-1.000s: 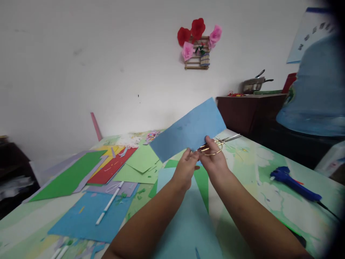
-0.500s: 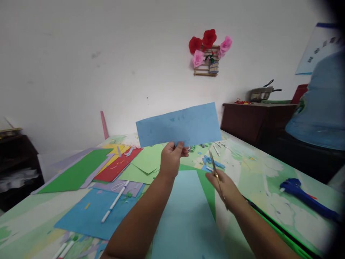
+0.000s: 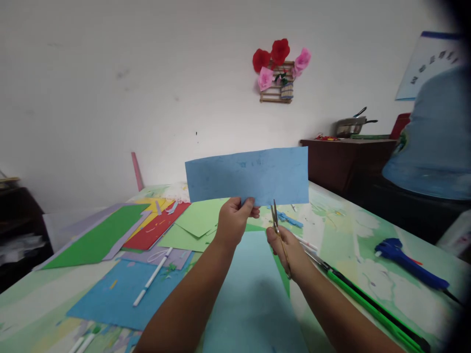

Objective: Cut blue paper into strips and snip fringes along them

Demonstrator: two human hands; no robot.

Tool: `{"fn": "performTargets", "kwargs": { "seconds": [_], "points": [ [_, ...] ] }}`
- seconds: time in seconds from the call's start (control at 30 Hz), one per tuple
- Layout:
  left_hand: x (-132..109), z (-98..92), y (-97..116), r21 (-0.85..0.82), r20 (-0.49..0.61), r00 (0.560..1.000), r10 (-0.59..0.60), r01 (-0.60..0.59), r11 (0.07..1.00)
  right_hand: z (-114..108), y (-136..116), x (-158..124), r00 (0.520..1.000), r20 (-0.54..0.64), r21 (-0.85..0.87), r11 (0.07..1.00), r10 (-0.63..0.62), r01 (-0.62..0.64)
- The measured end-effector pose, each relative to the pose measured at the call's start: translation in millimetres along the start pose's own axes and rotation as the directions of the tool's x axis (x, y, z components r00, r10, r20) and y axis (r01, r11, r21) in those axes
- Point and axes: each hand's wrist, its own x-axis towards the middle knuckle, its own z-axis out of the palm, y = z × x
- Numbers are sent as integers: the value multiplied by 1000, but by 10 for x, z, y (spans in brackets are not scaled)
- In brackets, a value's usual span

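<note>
A blue strip of paper (image 3: 246, 174) is held up above the table, pinched at its lower edge by my left hand (image 3: 235, 218). My right hand (image 3: 289, 252) is closed on a pair of scissors (image 3: 275, 220) with gold-coloured handles. The scissor tips are at the paper's lower edge, right of my left thumb, with the blades slightly parted. Whether they touch the paper I cannot tell. Below both hands lies a light blue sheet (image 3: 253, 294), with a green sheet partly hidden under it.
On the left lie green paper (image 3: 99, 240), red paper (image 3: 158, 225), light green paper (image 3: 196, 220) and blue paper (image 3: 110, 294) with a white marker (image 3: 152, 277). On the right are a green-and-black cutter (image 3: 375, 304) and a blue glue gun (image 3: 408, 264). A water bottle (image 3: 434, 132) stands beyond.
My right hand has brought the scissors left and up to the strip's lower edge. The blue strip has levelled, its right end now lower. The view has turned slightly right.
</note>
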Motion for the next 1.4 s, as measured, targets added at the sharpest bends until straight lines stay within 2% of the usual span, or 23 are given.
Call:
{"fn": "performTargets", "kwargs": {
  "seconds": [0.13, 0.43, 0.87, 1.0, 1.03, 1.1, 1.17, 1.2, 1.27, 1.33, 1.4],
  "points": [
    [6, -32, 16, 44, -20, 1000, 24, -23, 999, -11, 52, -7, 1000, -3, 30, 999, -18, 18],
    [-16, -21, 19, 10, -47, 999, 18, -18, 1000, -22, 125, -16, 999, -36, 91, 995, -31, 34],
    [-18, -34, 6, 21, -37, 999, 14, -14, 1000, 13, 214, -46, 1000, -25, 170, 985, -18, 22],
    [26, -76, 49, 17, -117, 993, 33, -31, 999, -7, 273, -11, 996, -76, 248, 969, 37, -17],
    [37, -98, 56, 48, -149, 988, 46, -39, 998, -16, 294, 8, 993, -93, 305, 952, 67, -36],
    [57, -159, 60, 212, -206, 971, 119, -74, 974, -44, 325, 57, 985, -141, 433, 901, 98, -28],
    [74, -233, 47, 439, -227, 940, 253, -133, 888, -91, 319, 113, 978, -192, 504, 863, 82, 27],
    [84, -269, 36, 537, -205, 923, 325, -172, 826, -121, 301, 141, 973, -215, 579, 813, 82, 59],
    [106, -324, 11, 638, -102, 900, 423, -267, 722, -188, 251, 189, 974, -176, 752, 658, 139, 42],
    [129, -346, -9, 663, 35, 889, 457, -363, 655, -248, 207, 218, 980, -81, 849, 528, 182, -27],
    [148, -335, -23, 655, 144, 882, 450, -425, 624, -282, 191, 224, 987, -9, 884, 462, 161, -67]
  ]
}}
